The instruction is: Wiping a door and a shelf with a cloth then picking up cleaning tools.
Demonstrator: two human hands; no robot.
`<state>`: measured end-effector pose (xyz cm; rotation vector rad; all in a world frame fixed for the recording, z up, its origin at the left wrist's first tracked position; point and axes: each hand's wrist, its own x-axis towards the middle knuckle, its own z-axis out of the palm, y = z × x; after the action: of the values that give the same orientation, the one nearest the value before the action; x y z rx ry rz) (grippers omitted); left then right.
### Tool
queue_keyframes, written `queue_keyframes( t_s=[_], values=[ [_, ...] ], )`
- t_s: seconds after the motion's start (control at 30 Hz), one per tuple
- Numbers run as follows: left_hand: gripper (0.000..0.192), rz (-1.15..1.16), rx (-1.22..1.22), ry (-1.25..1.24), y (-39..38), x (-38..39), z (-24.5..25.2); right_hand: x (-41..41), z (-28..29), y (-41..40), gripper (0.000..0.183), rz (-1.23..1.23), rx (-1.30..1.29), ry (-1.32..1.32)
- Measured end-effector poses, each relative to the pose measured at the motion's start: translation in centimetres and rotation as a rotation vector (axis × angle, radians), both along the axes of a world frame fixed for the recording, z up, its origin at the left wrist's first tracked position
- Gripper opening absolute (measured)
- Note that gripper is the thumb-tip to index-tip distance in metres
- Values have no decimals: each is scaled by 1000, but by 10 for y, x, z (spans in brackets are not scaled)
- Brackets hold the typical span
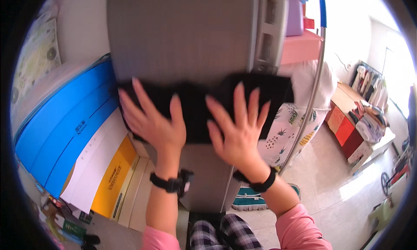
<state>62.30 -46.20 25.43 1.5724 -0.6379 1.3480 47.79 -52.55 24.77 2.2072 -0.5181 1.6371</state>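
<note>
A piece of black cloth or sheet [195,119] lies flat against the grey metallic front of a tall cabinet or appliance [182,38]. My left hand [156,123] rests on its left part, fingers spread, palm towards the surface. On its right part lies my right hand [237,129], fingers also spread. Neither hand is closed round anything. The black piece's right end sticks out past the edge of the metallic front. Both wrists bear black straps. The view is slightly blurred round the hands.
Blue [71,126], white and yellow [114,178] boxes stand at the left. At the right are a pole with a blue grip [323,12], a pink shelf or box [301,46], a patterned fabric cover [277,142] and a teal mop head or mat [249,198]. Folded clothes [371,123] lie farther right.
</note>
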Motion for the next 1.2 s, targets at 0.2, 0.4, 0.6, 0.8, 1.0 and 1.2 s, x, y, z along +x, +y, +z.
queue_keyframes(
  t_s=[0.2, 0.4, 0.6, 0.8, 1.0, 1.2],
  values=[
    [74, -105, 268, 39, 6, -35, -183, -18, -184, 4, 33, 128, 187, 146],
    [81, -191, 312, 60, -11, -61, -156, -32, -150, -13, 57, 438, 170, 42],
    [81, -17, 177, -72, -45, -81, -37, -27, -15, -45, 60, 385, -42, -238],
    [72, -45, 247, -169, -48, -89, -69, -38, -82, -55, 59, 525, 147, -292],
    [69, -171, 436, -241, -40, -82, -230, -40, -264, -49, 56, 712, 830, -259],
    [71, -234, 578, -110, -21, -82, -330, -44, -339, -36, 58, 486, 559, -176]
  ],
)
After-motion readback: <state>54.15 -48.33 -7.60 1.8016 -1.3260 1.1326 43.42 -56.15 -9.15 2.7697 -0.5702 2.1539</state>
